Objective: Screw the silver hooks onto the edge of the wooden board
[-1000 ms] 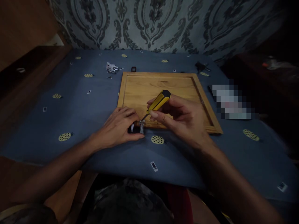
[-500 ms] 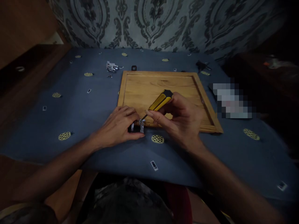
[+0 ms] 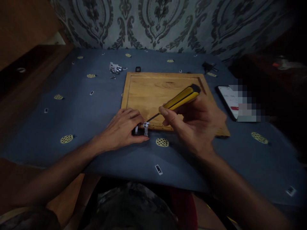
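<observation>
Two hands are busy at the near edge of the wooden board [image 3: 153, 92], which lies flat on the blue-clothed table [image 3: 79, 121]. My left hand [image 3: 120, 131] is curled down over a small metal fitting [image 3: 145, 127], fingertips pinching it against the board's near rim. My right hand [image 3: 198, 123] is clenched around the screwdriver [image 3: 183, 96], fingers gripping low on the yellow-and-black handle, where it meets the shaft. The handle slants up and away to the right, and the thin tip comes down at the fitting.

I judge the fitting to be light, hard and slippery, easy to knock askew, so it wants holding by its sides and pressing flat. The screwdriver is stiff and light; taking it near the front of the handle steadies the tip, while the ribbed rear gives more turning force. Whether the tip sits in a screw head I cannot tell; it is too small and dim.

Farther off, a little heap of metal hardware [image 3: 115, 68] lies beyond the board's far left corner, and a phone [image 3: 227, 99] rests just right of the board.
</observation>
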A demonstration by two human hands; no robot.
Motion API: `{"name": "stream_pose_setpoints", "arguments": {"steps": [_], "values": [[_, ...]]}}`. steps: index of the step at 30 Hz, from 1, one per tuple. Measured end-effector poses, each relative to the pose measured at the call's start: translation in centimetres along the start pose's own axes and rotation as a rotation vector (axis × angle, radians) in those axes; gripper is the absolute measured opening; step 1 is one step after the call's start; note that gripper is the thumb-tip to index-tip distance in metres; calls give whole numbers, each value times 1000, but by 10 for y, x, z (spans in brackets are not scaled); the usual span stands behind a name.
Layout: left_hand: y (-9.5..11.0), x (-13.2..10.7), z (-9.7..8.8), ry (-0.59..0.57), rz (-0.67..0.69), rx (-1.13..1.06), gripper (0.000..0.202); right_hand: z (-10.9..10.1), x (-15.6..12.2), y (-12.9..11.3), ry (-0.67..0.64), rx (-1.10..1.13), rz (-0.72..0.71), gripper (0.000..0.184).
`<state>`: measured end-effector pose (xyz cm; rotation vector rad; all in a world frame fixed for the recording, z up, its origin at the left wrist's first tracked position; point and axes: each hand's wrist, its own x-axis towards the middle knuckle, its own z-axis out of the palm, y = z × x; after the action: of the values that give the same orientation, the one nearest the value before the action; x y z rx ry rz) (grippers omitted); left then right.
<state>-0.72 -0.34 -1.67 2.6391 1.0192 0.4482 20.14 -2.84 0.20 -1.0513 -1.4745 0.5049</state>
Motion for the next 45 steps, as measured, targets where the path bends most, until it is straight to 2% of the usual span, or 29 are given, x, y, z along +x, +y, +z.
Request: {"name": "stream_pose_setpoints", "arguments": {"steps": [4, 17, 22, 28, 35, 42, 45], "values": [[0, 0, 1, -3, -7, -6, 33, 0, 0, 3, -65, -7, -47, 36], [2, 1, -3, -35, -17, -20, 33, 4, 1, 9, -116, -16, -43, 36], [1, 0, -1, -22, -14, -38, 33, -2, 7, 4, -227, 29, 32, 30], [2, 0, -2, -14, -19, -40, 31, -8, 14, 1, -342, 49, 23, 32], [2, 1, -1, 1, -11, -28, 32, -4, 10, 5, -267, -6, -17, 29], [2, -1, 1, 23, -7, 6, 32, 2, 8, 9, -198, -96, -79, 42], [1, -1, 2, 32, 4, -4, 32, 2, 6, 10, -200, -109, -92, 38]]}}
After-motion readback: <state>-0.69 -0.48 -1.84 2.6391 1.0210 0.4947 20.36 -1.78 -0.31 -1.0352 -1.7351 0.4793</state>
